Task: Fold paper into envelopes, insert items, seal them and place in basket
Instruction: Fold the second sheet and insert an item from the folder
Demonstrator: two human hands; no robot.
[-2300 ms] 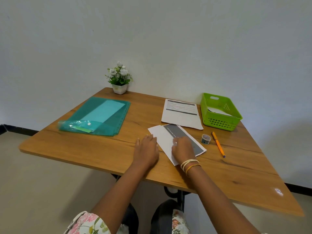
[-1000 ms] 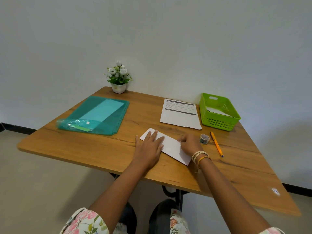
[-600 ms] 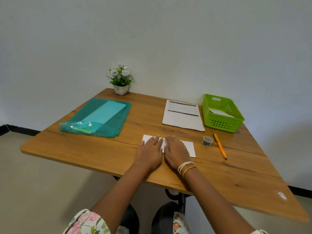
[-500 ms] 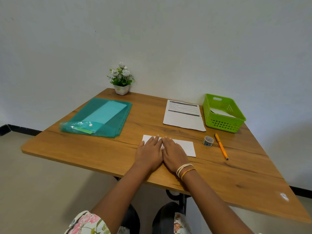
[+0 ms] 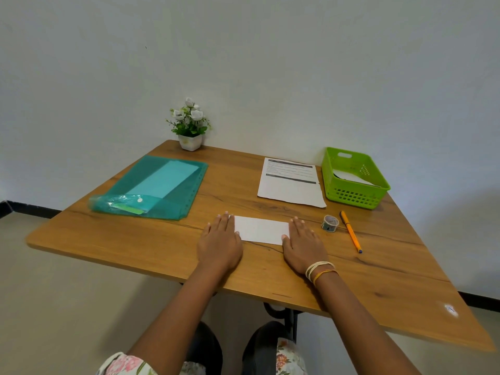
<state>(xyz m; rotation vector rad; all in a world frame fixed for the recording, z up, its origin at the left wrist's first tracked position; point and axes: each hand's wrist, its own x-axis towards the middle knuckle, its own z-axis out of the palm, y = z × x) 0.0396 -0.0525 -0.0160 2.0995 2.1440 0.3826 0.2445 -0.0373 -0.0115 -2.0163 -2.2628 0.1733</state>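
A folded white paper [image 5: 261,229] lies flat near the front of the wooden table [image 5: 162,247]. My left hand [image 5: 219,240] presses flat on its left end with straight fingers. My right hand [image 5: 303,242] lies flat over its right end, bangles on the wrist. A printed sheet [image 5: 290,182] lies farther back. The green basket [image 5: 354,177] stands at the back right with white paper inside. A small tape roll [image 5: 330,223] and an orange pen [image 5: 350,231] lie right of my right hand.
A teal plastic folder [image 5: 159,185] with a clear pouch on its near end covers the table's left side. A small potted plant [image 5: 190,125] stands at the back corner against the wall. The table's front edge runs just below my wrists.
The paper was folded over so its grey printed side is hidden and turned square to me. My hands, side by side on its middle half a second ago, have slid apart to its ends.
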